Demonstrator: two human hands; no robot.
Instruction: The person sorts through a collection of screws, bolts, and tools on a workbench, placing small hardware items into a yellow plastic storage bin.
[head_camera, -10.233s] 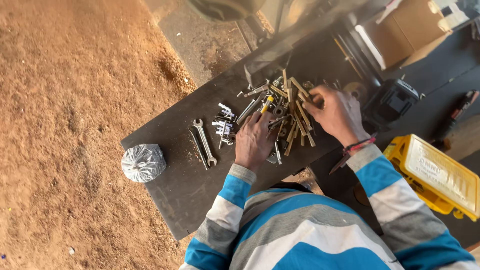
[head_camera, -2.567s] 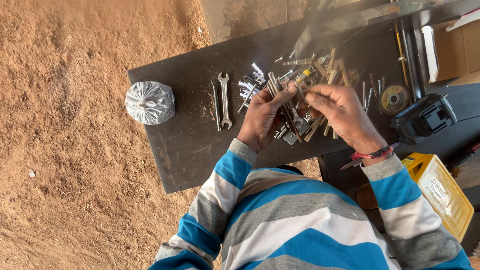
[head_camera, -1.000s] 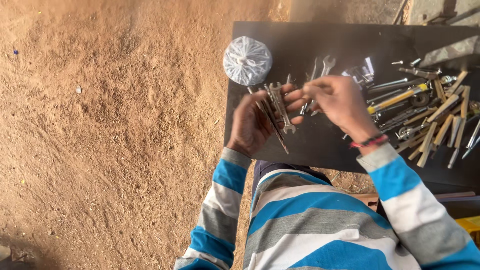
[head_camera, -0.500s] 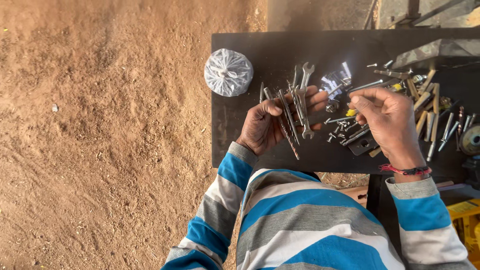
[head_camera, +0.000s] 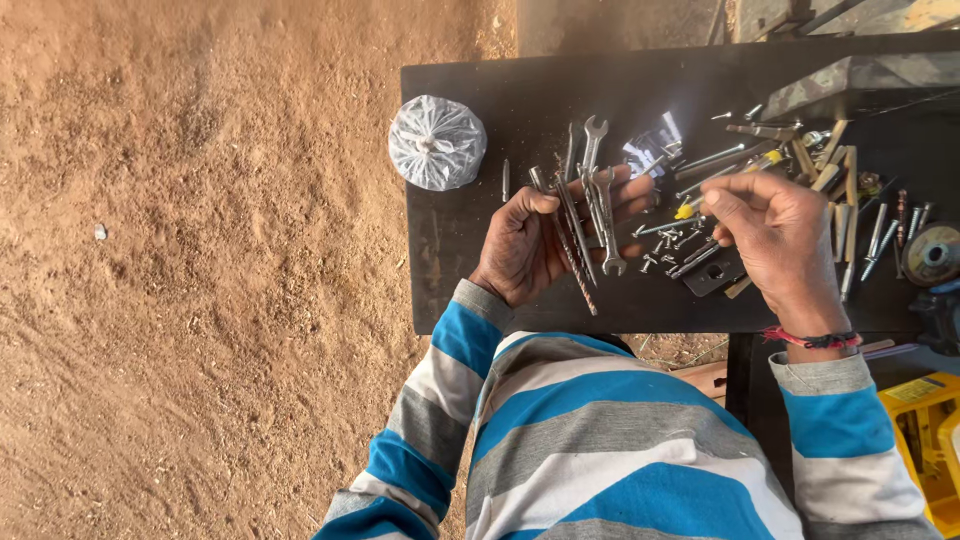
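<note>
Dark desk (head_camera: 470, 270) over sandy dirt ground (head_camera: 200, 300); knotted plastic bag (head_camera: 437, 142) at the desk's left end, yellow case (head_camera: 925, 440) at bottom right.

Progress, judged from the layout: you've got a bundle of spanners and drill bits (head_camera: 585, 215) gathered in your left hand (head_camera: 530, 245), but most of the pile (head_camera: 800, 190) is still loose on the desk — chisels, bits, a yellow-handled screwdriver (head_camera: 725, 185), small screws (head_camera: 665, 245). So sorting looks early to midway, with plenty left.

Fingers: your left hand is curled around the bundle, thumb pressed across the shafts, fingertips wrapped over from the far side. The bundle is held just above the desk, left of the pile, with one spanner head sticking out past your fingers.

Your right hand (head_camera: 775, 235) hovers over the screws, fingers bunched together at the tips in a pinch. Can't tell if there's anything in that pinch — too small to see.
</note>
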